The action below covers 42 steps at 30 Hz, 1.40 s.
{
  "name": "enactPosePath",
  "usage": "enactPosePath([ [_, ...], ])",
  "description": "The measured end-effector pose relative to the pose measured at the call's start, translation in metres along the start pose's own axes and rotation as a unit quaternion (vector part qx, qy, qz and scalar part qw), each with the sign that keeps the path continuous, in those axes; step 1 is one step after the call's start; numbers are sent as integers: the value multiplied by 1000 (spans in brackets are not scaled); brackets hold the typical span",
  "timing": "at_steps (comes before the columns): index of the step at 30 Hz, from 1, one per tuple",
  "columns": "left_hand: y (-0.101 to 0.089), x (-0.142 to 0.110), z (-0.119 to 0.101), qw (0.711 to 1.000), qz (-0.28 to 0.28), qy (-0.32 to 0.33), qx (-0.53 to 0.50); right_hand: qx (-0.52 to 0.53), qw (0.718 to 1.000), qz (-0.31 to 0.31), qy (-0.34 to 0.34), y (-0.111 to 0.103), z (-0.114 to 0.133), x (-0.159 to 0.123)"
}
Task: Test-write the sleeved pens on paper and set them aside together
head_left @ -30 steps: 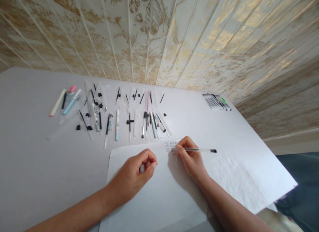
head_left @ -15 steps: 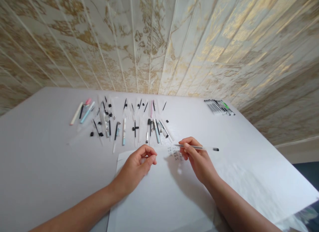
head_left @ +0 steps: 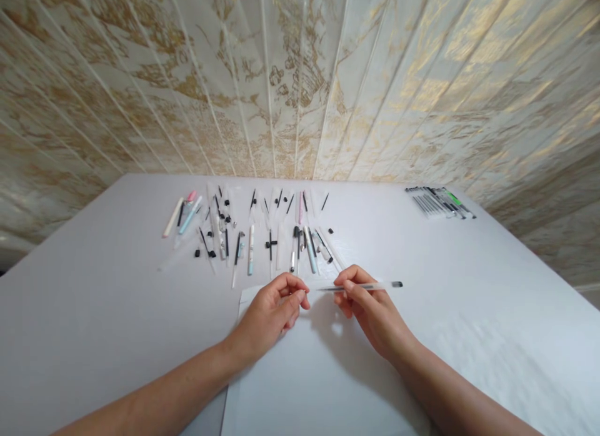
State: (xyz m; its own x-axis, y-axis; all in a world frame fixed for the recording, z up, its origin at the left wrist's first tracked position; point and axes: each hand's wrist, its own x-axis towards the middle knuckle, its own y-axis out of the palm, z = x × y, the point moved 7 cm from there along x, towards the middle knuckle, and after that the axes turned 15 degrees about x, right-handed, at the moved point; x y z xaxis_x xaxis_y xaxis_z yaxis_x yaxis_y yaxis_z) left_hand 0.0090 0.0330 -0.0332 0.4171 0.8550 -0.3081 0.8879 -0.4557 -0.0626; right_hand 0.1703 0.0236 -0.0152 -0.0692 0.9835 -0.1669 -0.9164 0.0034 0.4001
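Observation:
My right hand (head_left: 368, 302) grips a clear-barrelled pen (head_left: 379, 286) between thumb and fingers. The pen lies nearly level, its thin dark front pointing left and its black end out to the right. Opposite it, my left hand (head_left: 280, 308) is closed in a pinch; whatever sits between its fingertips is too small to make out. A short gap separates the pen's front from the left fingertips. Both hands are over a white paper sheet (head_left: 300, 380) on the white table (head_left: 117, 286).
Beyond the paper, pen parts (head_left: 270, 243) lie spread in two rough rows: barrels, dark refills and black caps. A white pen (head_left: 173, 217) lies at their left end. At the back right, several pens (head_left: 438, 203) lie side by side. A patterned wall (head_left: 300, 80) borders the table's far side.
The pen in my right hand has come closer to my left fingertips. Handwriting seen on the paper before is now hidden. Table and pens have shifted rightward in view.

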Motion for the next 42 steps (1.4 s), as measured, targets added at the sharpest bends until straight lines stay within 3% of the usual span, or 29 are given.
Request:
enactPosePath([
  [7,-1,3,1,1000,-5,-24,-16,-31,999,28,-25,-11,1,-2],
  [12,-1,4,-1,999,-12,-25,-16,-151,980,84,-101,6,16,-15],
  [16,-1,3,-2,999,-17,-29,-10,-232,960,118,-108,22,23,-24],
  [27,-2,2,0,1000,-15,-26,-3,-262,945,157,-121,32,24,-25],
  [42,2,2,-1,996,-8,-15,84,-278,941,165,-103,30,23,-24],
])
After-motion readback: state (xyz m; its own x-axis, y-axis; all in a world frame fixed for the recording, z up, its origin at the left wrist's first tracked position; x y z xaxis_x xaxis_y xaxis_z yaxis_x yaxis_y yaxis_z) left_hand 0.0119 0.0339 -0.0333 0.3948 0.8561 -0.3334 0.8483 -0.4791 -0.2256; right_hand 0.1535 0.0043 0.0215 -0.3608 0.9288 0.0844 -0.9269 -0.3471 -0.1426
